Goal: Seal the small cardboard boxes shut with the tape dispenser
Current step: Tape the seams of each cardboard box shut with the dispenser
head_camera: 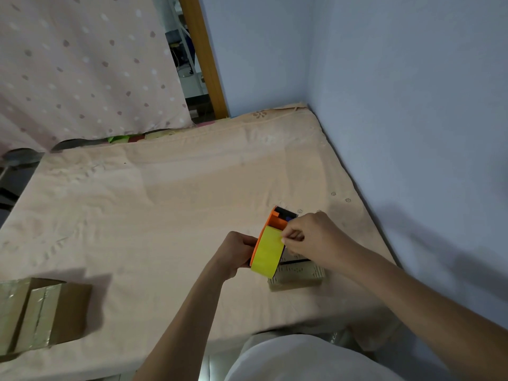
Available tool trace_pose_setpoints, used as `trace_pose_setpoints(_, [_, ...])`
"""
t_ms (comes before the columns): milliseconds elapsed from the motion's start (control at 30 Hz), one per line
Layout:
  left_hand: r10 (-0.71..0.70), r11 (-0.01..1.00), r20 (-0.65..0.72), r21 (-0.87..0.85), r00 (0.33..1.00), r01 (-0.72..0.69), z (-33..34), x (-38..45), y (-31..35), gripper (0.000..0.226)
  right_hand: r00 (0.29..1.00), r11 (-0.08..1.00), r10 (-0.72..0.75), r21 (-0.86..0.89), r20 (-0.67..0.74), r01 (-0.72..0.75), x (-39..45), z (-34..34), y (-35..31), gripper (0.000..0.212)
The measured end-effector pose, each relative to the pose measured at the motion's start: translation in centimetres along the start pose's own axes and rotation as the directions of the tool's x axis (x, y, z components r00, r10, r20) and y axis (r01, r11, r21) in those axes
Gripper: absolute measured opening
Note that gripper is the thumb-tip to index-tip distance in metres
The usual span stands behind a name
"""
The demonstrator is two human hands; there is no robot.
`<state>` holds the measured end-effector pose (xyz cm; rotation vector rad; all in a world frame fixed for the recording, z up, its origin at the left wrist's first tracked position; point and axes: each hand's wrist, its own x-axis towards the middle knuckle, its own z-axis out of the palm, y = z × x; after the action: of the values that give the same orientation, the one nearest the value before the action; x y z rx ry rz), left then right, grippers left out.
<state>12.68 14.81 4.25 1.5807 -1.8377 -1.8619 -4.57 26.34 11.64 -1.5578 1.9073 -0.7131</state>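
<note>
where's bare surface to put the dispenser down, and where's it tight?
Free: the wide stretch of peach bedsheet between the taped cardboard boxes at the near left and the hands, running back to the dotted curtain. Tight: near right, where the left hand and right hand hold the orange tape dispenser with yellow roll over the small patterned cardboard box.

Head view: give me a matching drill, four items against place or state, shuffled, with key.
Items:
1. tape dispenser
2. left hand
3. right hand
4. taped boxes

States:
A. pinches at the yellow roll's edge
B. lying at the sheet's left edge
C. grips the orange frame from the side
D. held over a small box

Pairs: 1-D, 2-C, 3-A, 4-B
</note>
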Motion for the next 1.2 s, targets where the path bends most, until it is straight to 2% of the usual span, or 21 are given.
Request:
trace_pose_setpoints(133, [0.005, 1.0, 0.007, 0.001, 1.0, -0.005, 0.1, 0.1, -0.3, 0.025, 0.999, 0.998, -0.018, -0.053, 0.031, 0.019, 0.0, 0.1, -0.2, 0.015])
trace_pose_setpoints(400, [-0.011, 1.0, 0.05, 0.004, 0.999, 0.011, 0.4, 0.1, -0.3, 0.017, 0.998, 0.997, 0.029, 0.073, 0.052, -0.033, -0.3, 0.0, 0.3, 0.011])
trace_pose_setpoints(600, [0.008, 0.998, 0.035, 0.058, 0.999, -0.01, -0.5, 0.5, 0.4, 0.03, 0.996, 0.979, 0.089, 0.183, 0.017, -0.09, -0.7, 0.6, 0.5, 0.01])
trace_pose_setpoints(700, [0.002, 0.998, 0.04, 0.064, 0.999, -0.004, -0.7, 0.4, 0.4, 0.026, 0.995, 0.975, 0.096, 0.199, 0.011, -0.096, -0.5, 0.5, 0.3, 0.005])
trace_pose_setpoints(833, [-0.008, 0.998, 0.04, 0.055, 0.999, 0.006, -0.4, 0.5, 0.1, 0.023, 0.992, 0.971, 0.122, 0.204, 0.017, -0.123, -0.4, 0.4, 0.3, 0.01])
trace_pose_setpoints(1000, [-0.019, 0.999, 0.06, 0.047, 0.998, 0.016, -0.4, 0.6, -0.3, 0.025, 0.992, 0.985, 0.114, 0.128, 0.048, -0.119, -0.2, 0.5, 0.3, 0.008])
trace_pose_setpoints(1200, [-0.045, 0.998, 0.069, 0.046, 0.997, 0.041, -0.2, 0.5, -0.4, 0.026, 0.99, 0.972, -0.013, -0.23, 0.139, 0.045, -0.2, 1.1, -0.2, 0.015])
